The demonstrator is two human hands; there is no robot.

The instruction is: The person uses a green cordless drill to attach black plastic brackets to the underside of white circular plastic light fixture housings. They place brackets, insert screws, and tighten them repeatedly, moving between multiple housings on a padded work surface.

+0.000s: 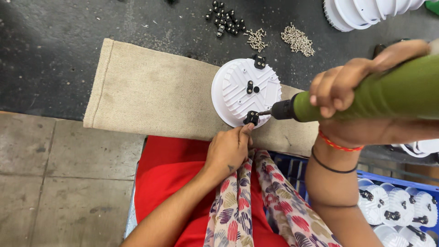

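Observation:
A round white ribbed housing (238,89) lies on a beige cloth (146,91). Small black brackets sit on it at the far rim (259,61), the middle (250,87) and the near rim (251,118). My left hand (228,148) rests at the near rim, its fingertips touching the near black bracket. My right hand (347,84) grips a green powered screwdriver (379,93), whose black nose and bit point left onto that same bracket.
On the dark bench beyond lie a heap of black brackets (224,20) and two heaps of pale screws (297,40). Stacked white housings (366,11) stand at the top right. A blue crate (393,180) at the lower right holds several assembled housings.

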